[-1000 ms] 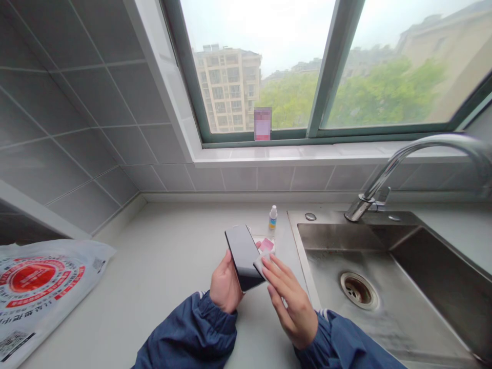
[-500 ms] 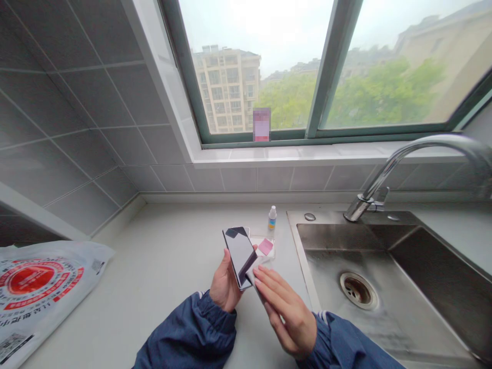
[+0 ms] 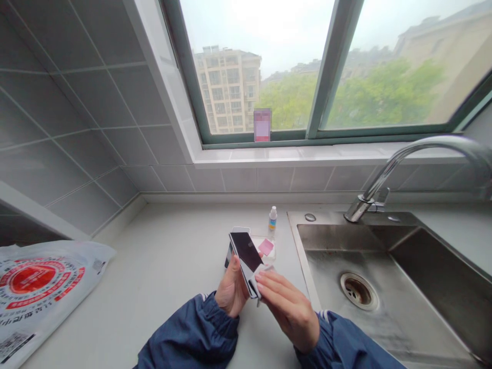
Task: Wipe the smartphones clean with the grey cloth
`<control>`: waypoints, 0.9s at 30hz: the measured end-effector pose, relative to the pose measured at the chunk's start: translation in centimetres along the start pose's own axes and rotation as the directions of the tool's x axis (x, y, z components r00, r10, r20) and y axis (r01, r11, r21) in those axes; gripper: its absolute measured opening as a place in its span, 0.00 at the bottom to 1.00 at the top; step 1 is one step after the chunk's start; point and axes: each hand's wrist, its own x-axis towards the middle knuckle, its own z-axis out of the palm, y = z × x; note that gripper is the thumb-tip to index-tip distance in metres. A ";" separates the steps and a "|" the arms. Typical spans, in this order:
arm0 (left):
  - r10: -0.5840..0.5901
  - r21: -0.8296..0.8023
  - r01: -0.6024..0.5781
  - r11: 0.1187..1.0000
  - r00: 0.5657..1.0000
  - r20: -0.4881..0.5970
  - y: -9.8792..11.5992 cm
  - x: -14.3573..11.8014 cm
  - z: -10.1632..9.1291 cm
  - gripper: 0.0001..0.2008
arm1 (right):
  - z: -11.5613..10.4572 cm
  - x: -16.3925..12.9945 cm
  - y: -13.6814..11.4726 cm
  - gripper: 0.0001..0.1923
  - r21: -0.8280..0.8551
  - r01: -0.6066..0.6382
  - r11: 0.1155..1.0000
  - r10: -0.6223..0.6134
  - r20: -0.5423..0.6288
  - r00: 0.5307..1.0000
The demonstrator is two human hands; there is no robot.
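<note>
2-handed pose | left hand (image 3: 231, 292): fingers clasping tilted phone (image 3: 246, 248) | right hand (image 3: 290, 305): palm down, fingers holding cloth (image 3: 264, 267) against it

- The fingers of the bare left hand (image 3: 231, 290) are mostly hidden behind the flat, dark-screened rectangular phone (image 3: 248, 252).
- The bare right hand (image 3: 291, 311) covers part of the small white cloth (image 3: 262, 269).
- Print on the small white plastic bottle with a blue-and-yellow label (image 3: 272, 219) is too small to read.
- The left edge cuts off the red-printed white plastic bag (image 3: 57, 289).
- The curved chrome faucet (image 3: 385, 170) blurs near the right edge.
- The upright pink rectangular card (image 3: 262, 125) is pixelated.
</note>
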 end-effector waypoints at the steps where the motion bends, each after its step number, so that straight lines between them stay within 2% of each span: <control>1: 0.016 0.024 -0.016 1.000 1.000 -0.009 -0.2 0.0 -0.1 0.30 | 0.1 0.0 -0.1 0.26 0.007 0.003 1.000 -0.003 -0.006 1.000; 8: 0.182 0.198 -0.179 0.964 0.983 0.007 -0.9 -0.2 0.3 0.34 | 0.5 0.0 -0.8 0.25 0.055 0.027 0.998 -0.027 -0.013 1.000; 10: 0.146 0.179 -0.145 0.973 0.989 0.009 -0.8 -0.3 0.4 0.34 | 0.4 -0.1 -0.7 0.25 0.043 0.017 0.999 -0.017 -0.009 1.000; 14: -0.045 0.079 0.040 0.996 0.997 0.064 -0.2 -0.2 0.1 0.35 | -0.2 0.0 0.1 0.24 -0.029 0.012 1.000 -0.012 -0.005 1.000; 20: -0.026 0.000 0.026 1.000 0.996 0.080 0.9 0.1 0.2 0.31 | -1.1 0.4 1.1 0.22 -0.079 0.029 0.996 -0.029 -0.002 1.000; 27: -0.040 0.042 0.036 0.998 0.994 0.102 0.6 -0.1 0.0 0.32 | -0.7 0.0 1.1 0.22 -0.066 0.019 0.998 -0.019 -0.009 1.000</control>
